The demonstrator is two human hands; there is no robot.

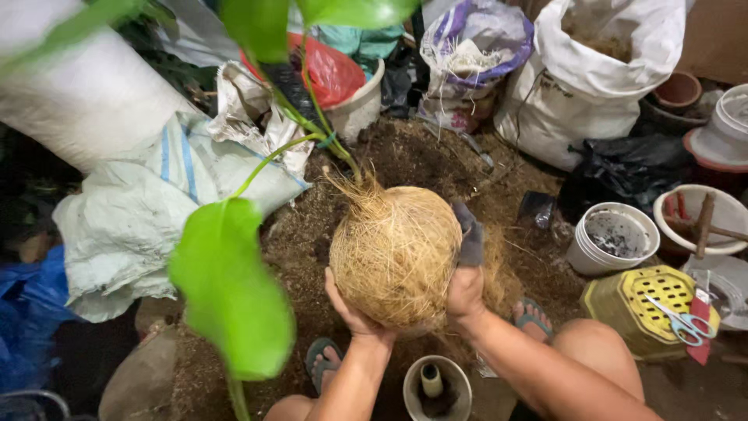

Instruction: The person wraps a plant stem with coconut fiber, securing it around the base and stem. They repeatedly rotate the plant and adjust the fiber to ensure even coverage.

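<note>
Holding a round ball of coconut fibre [395,253] at frame centre | left hand [351,312] and right hand [465,292] clamped on its sides | plant stem [327,132] already wrapped in, seems nearly done | white pot [436,387] below not yet used

Dark soil is covering the floor [421,156]. White sacks [592,78] are leaning along the far side, white buckets [615,238] and a yellow crate [647,308] crowding the right. Light is falling evenly.
</note>
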